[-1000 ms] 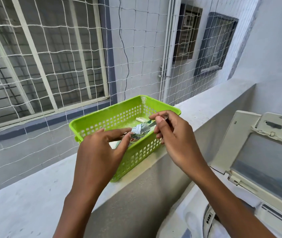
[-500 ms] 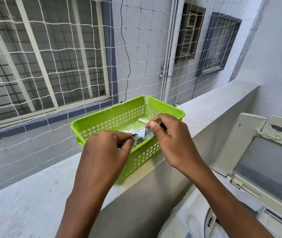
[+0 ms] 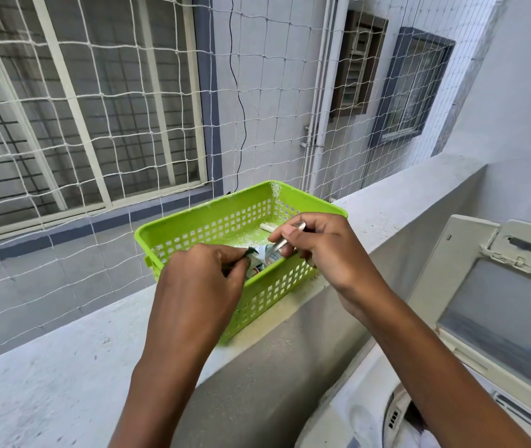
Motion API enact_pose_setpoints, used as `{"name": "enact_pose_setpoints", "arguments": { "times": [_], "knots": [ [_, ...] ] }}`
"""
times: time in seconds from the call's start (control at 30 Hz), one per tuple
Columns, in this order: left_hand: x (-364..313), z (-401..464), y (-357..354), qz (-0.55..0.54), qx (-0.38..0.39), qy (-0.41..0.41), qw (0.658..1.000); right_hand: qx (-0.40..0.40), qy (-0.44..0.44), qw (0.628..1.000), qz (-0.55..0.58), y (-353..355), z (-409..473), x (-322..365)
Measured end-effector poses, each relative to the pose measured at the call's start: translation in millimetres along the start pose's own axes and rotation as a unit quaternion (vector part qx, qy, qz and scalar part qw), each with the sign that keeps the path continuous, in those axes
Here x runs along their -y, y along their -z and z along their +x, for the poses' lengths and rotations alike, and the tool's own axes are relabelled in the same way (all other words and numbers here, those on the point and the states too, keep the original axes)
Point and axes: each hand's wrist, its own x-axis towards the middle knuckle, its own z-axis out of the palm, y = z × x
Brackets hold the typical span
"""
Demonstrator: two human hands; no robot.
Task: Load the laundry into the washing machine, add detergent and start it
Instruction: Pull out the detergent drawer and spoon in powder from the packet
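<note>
Netting hangs on the left, past the far edge of the ledge, with a barred window behind it. The ledge is a flat grey wall top that runs from the near left up to the far right. A green basket with holes in its sides sits on the ledge, close to its near edge.

The left hand is over the near left part of the basket. Its fingers are curled and pinch one end of a small packet. The packet is white with some green and red on it, and it lies just inside the near wall of the basket. The words on it are too small to read.

The right hand is over the near right part of the basket. Its fingers are curled round a thin metal tool, maybe a spoon. The tip of the tool touches the packet. A small white stick lies on the basket floor behind the hands.

On the right, below the ledge, stands the washer. Its lid is up.
</note>
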Motion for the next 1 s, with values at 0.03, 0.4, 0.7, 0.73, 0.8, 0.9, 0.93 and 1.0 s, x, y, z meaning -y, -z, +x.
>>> {"name": "enact_pose_setpoints", "arguments": {
  "times": [0.03,0.4,0.7,0.73,0.8,0.9,0.93,1.0],
  "knots": [
    [-0.1,0.0,-0.2,0.001,-0.002,-0.001,1.0,-0.004,-0.006,1.0,0.022,0.9,-0.7,0.3],
    [1.3,-2.1,-2.5,-0.005,-0.024,-0.005,1.0,-0.082,-0.103,0.952,0.278,6.3,-16.2,-9.6],
    [-0.2,-3.7,-4.0,-0.013,-0.042,-0.009,0.999,-0.124,-0.081,0.929,0.339,14.1,-20.7,-15.8],
    [-0.2,-3.6,-4.3,-0.014,-0.042,-0.009,0.999,-0.128,-0.074,0.928,0.341,14.6,-21.2,-16.0],
    [-0.1,-3.4,-4.2,-0.017,-0.04,-0.005,0.999,-0.135,-0.059,0.927,0.345,15.6,-21.8,-15.8],
    [0.2,-3.5,-3.6,-0.019,-0.038,-0.003,0.999,-0.146,-0.04,0.928,0.34,16.8,-21.6,-14.3],
    [0.2,-3.6,-3.6,-0.02,-0.039,-0.002,0.999,-0.148,-0.034,0.93,0.335,17.0,-21.3,-13.8],
    [-0.2,-4.0,-3.4,-0.024,-0.04,-0.001,0.999,-0.154,-0.022,0.934,0.321,16.9,-21.1,-12.9]
  ]
}}
